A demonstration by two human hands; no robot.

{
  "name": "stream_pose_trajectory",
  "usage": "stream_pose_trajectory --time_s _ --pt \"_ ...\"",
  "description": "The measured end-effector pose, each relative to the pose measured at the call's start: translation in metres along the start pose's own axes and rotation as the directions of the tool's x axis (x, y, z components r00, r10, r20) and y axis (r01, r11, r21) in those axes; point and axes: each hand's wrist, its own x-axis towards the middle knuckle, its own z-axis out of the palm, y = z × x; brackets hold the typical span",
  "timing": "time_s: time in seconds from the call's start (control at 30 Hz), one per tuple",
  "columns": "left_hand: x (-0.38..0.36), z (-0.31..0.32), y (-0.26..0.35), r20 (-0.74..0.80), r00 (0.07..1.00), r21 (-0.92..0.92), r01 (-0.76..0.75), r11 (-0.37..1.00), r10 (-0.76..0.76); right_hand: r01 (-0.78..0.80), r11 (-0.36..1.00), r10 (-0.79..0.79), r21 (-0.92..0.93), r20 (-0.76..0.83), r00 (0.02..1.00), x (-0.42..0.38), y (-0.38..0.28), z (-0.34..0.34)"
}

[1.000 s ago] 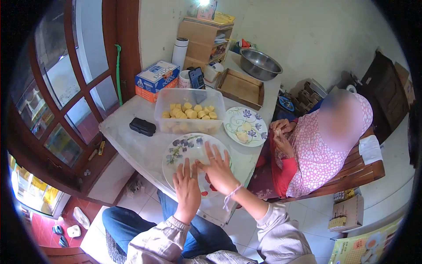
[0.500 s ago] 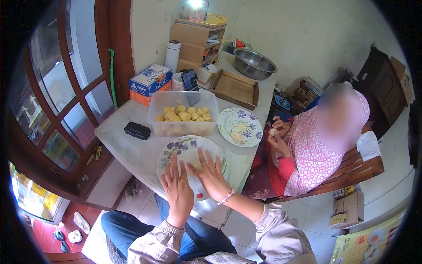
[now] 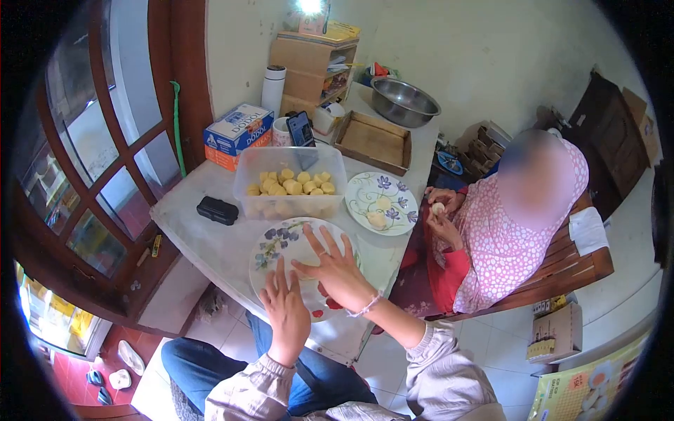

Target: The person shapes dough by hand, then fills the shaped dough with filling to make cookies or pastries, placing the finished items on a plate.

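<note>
A white plate with a flower pattern (image 3: 270, 245) lies at the near edge of the table. Over its middle, my right hand (image 3: 338, 275) is held flat with the fingers spread. My left hand (image 3: 286, 316) is lower and to the left, over the near rim, its fingers stretched out. Something pale shows between the two hands, but my fingers mostly hide it and I cannot make out what it is. Just beyond the plate stands a clear plastic tub (image 3: 291, 205) with many small yellow pieces (image 3: 293, 186), seemingly dough.
A second flowered plate (image 3: 361, 193) carries flat pale pieces. At the right, a seated person (image 3: 484, 231) holds a small pale piece. Behind are a wooden tray (image 3: 372, 142), a steel basin (image 3: 406, 102), a phone (image 3: 300, 129) and dodol boxes (image 3: 239, 133). A black case (image 3: 217, 210) lies left.
My right hand has moved forward over the plate, its fingers spreading wider. My left hand has drawn back slightly toward me. The other person's hands have shifted a little around the small piece.
</note>
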Motion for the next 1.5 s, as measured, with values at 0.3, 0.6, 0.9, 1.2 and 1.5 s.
stream_pose_trajectory --time_s 0.3,0.6,0.9,1.2,1.5 --pt "0.009 -0.004 -0.021 0.025 0.999 -0.031 -0.040 0.999 0.041 -0.049 0.998 0.049 0.031 0.027 0.998 -0.001 0.000 -0.036" --pt "0.016 -0.025 -0.014 -0.064 0.998 -0.036 -0.012 0.999 0.010 -0.092 0.996 0.092 0.012 0.042 0.995 -0.013 -0.006 0.000" --pt "0.012 -0.009 -0.029 -0.049 0.999 -0.050 0.001 0.999 -0.004 -0.034 0.996 0.039 -0.085 0.049 0.998 -0.009 -0.004 -0.012" --pt "0.015 -0.014 -0.042 0.080 0.992 -0.105 -0.087 0.991 0.096 -0.010 0.999 0.013 -0.048 0.058 0.998 -0.010 -0.003 -0.028" --pt "0.018 -0.021 -0.044 0.011 0.984 -0.039 -0.178 0.983 0.178 -0.091 0.992 0.090 0.086 0.019 0.996 -0.015 -0.004 -0.023"
